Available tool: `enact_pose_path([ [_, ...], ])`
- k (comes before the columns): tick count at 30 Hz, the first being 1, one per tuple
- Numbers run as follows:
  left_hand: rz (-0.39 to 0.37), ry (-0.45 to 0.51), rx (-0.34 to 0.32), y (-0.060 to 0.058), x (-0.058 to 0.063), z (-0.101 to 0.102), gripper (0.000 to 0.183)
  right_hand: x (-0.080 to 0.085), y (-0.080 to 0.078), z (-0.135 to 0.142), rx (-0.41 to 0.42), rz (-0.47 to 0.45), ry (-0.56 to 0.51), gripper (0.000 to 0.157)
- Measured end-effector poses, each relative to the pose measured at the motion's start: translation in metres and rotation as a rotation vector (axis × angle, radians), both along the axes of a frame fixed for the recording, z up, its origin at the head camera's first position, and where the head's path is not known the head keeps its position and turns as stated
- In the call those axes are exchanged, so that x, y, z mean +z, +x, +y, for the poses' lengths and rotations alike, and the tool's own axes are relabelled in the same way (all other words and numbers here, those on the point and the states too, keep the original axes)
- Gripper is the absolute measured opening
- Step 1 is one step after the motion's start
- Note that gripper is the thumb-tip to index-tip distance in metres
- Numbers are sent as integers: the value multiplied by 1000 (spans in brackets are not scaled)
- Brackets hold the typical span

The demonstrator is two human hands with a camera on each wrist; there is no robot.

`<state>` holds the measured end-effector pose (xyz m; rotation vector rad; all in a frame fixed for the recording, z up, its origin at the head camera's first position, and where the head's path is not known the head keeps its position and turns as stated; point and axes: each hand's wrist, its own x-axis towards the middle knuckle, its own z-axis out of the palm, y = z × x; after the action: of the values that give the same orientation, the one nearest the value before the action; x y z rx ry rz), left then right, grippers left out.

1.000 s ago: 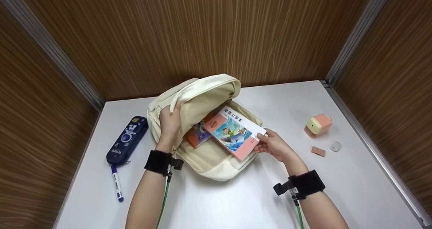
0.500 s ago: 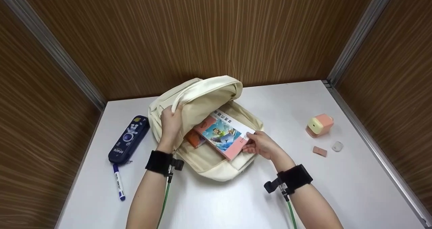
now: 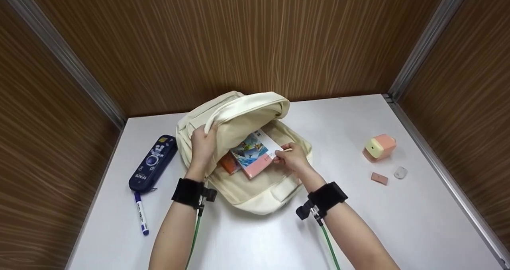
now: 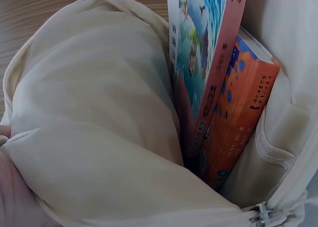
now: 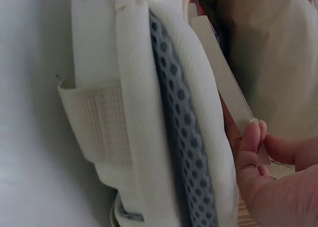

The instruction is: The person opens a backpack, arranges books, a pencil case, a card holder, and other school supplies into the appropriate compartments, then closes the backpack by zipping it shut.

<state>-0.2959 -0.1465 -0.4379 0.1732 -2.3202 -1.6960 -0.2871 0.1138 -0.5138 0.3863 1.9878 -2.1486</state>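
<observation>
A cream backpack [image 3: 255, 202] lies on the table with its main compartment unzipped. My left hand [image 3: 203, 144] grips the edge of the raised front flap and holds it up. Between the thumb and fingers of my right hand [image 3: 294, 157] is the near right corner of a pink and white book [image 3: 257, 164] with a sea picture on its cover. Most of that book is inside the backpack, its far end hidden under the flap. Beside it in the compartment is a thick orange book [image 4: 241, 105], spine showing in the left wrist view. The right wrist view shows the book's page edge [image 5: 226, 83] in the pinch.
A navy space-print pencil case [image 3: 153, 164] lies left of the backpack, with a blue-capped marker [image 3: 141, 214] below it. To the right stand a pink and yellow pencil sharpener [image 3: 379, 147], a small brown block [image 3: 379, 178] and a small clear piece [image 3: 400, 172]. Wood-grain panels enclose the table.
My right hand has moved left with the pink book, sliding it deeper into the backpack under the flap. The left hand keeps its grip on the flap almost in place.
</observation>
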Motion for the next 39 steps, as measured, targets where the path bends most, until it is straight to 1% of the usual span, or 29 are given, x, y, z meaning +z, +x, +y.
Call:
enact_pose_path([
  [2, -1, 6, 0, 0, 0, 0, 33, 0, -1, -5, 6, 21, -16, 19],
  [4, -6, 10, -3, 0, 0, 0, 31, 0, -3, -9, 18, 29, -37, 21],
  [6, -10, 10, -5, 0, 0, 0, 30, 0, -3, -13, 29, 23, -71, 26],
  [9, -14, 3, -5, 0, -1, 0, 30, -1, -3, -17, 55, 19, -157, 39],
  [11, -12, -8, -2, 0, -1, 0, 32, -1, -2, -18, 95, 17, -217, 48],
  [13, -10, -17, 0, 0, -3, 0, 32, -1, -1, -17, 155, 16, -260, 56],
  [15, -6, -22, 1, -1, -4, 0, 32, 0, 1, -15, 215, 21, -270, 59],
  [16, -7, -23, 1, 0, -4, 0, 32, 1, 2, -14, 241, 31, -251, 60],
  [18, -7, -25, -1, 0, -5, -1, 32, 3, 4, -10, 275, 61, -179, 59],
  [20, -7, -21, -4, 1, -5, -1, 32, 8, 5, -6, 284, 105, -88, 57],
  [23, -13, -16, -31, 3, -6, 0, 31, 17, 6, 0, 263, 191, 71, 53],
  [26, -26, -26, -104, 6, -6, 4, 31, 27, 5, 5, 193, 327, 217, 47],
  [30, -17, -106, -221, 12, -5, 10, 31, 34, 5, 8, -12, 541, 450, 38],
  [32, -4, -151, -256, 16, -7, 13, 31, 34, 7, 10, -108, 616, 545, 36],
  [33, 1, -174, -269, 18, -8, 14, 31, 34, 7, 11, -136, 649, 571, 37],
  [35, 10, -212, -301, 24, -12, 15, 29, 32, 9, 14, -155, 709, 632, 42],
  [37, 14, -248, -333, 31, -15, 17, 25, 30, 11, 17, -136, 755, 708, 45],
  [39, 14, -278, -370, 38, -20, 18, 20, 28, 12, 21, -103, 789, 776, 42],
])
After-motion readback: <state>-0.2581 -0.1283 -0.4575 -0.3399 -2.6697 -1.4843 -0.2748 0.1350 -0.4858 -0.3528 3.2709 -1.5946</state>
